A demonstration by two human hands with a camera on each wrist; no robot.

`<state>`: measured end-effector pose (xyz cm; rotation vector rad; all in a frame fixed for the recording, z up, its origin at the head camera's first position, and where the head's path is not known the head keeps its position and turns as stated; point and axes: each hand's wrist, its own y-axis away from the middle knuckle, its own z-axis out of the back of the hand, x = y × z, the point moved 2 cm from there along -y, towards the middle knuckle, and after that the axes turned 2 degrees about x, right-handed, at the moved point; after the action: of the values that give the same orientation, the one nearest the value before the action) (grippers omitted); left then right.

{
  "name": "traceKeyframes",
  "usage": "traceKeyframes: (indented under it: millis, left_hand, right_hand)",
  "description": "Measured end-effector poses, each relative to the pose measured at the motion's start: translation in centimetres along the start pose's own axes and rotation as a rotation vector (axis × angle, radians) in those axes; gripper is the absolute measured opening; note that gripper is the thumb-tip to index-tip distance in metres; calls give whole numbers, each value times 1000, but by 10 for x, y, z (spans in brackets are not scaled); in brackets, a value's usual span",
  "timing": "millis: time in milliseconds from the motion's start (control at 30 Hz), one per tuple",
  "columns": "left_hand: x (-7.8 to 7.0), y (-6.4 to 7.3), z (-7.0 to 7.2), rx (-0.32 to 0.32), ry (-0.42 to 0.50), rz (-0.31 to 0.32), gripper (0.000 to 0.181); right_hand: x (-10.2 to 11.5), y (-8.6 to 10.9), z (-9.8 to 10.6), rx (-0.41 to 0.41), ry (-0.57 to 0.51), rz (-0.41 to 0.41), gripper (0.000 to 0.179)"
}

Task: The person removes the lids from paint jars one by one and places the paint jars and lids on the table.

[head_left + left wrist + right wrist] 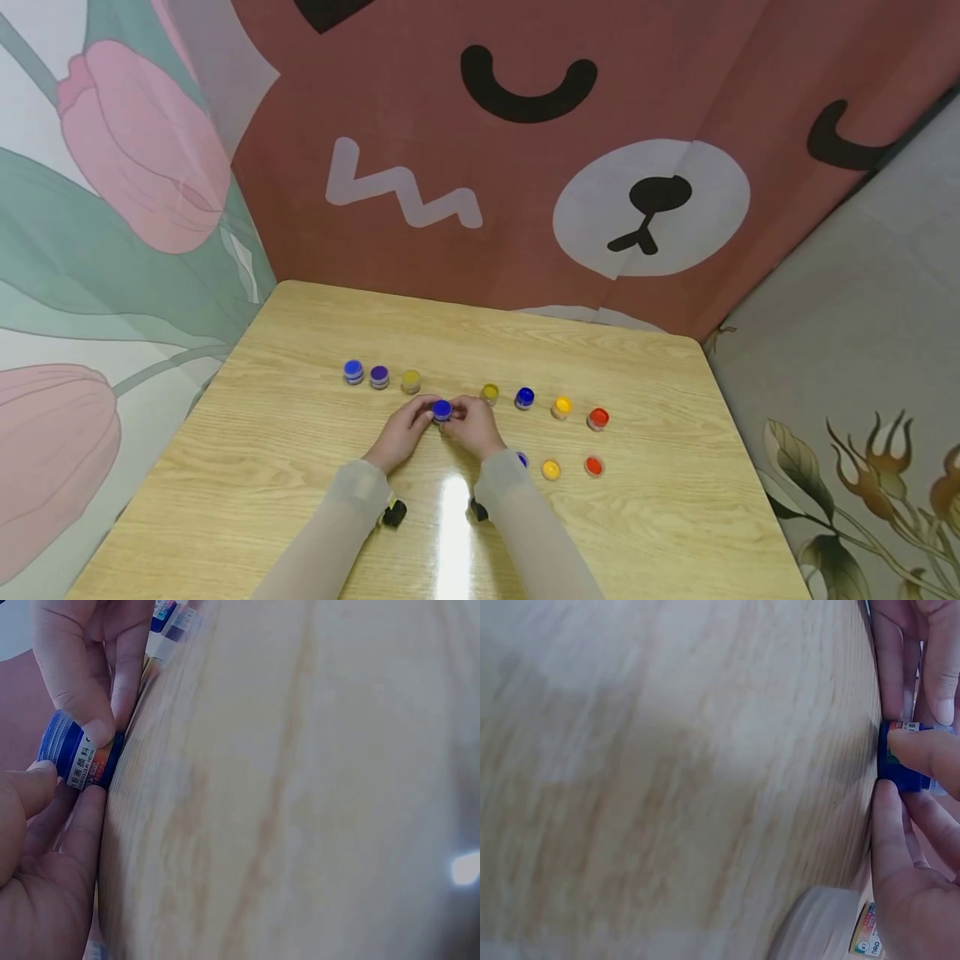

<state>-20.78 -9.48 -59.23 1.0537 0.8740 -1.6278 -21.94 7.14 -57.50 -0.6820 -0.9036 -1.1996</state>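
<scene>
A small blue paint jar (442, 410) stands upright between both hands near the middle of the table, its label (84, 761) showing in the left wrist view. My left hand (401, 433) grips it from the left, its thumb at the ribbed lid. From the other side my right hand (474, 425) holds the same jar, with its thumb across the label in the right wrist view. The jar's base is right at the tabletop (667, 787). Fingers cover parts of its sides. Just beyond the right hand is an olive-yellow jar (490, 393).
Left of the hands stand blue (353, 372), purple (379, 377) and dull yellow (411, 382) jars. To the right are dark blue (525, 398), orange-yellow (562, 407) and red (597, 418) jars. Nearer lie orange (551, 470) and red (594, 466) lids; the right sleeve partly hides a blue-purple one (522, 459).
</scene>
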Motion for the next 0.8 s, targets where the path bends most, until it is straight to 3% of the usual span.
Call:
traceKeyframes:
  millis: [333, 567, 700, 800]
  left_hand:
    - [1, 0, -5, -6, 111, 14, 29]
    - [2, 0, -3, 19, 33, -23, 41]
    - [2, 1, -2, 14, 10, -20, 33]
    - [2, 1, -3, 4, 44, -6, 29]
  right_hand:
    - [0, 1, 0, -4, 8, 4, 20]
    - [2, 1, 1, -6, 10, -22, 22]
    - [3, 2, 0, -6, -4, -26, 23]
    - [4, 2, 0, -8, -11, -20, 23]
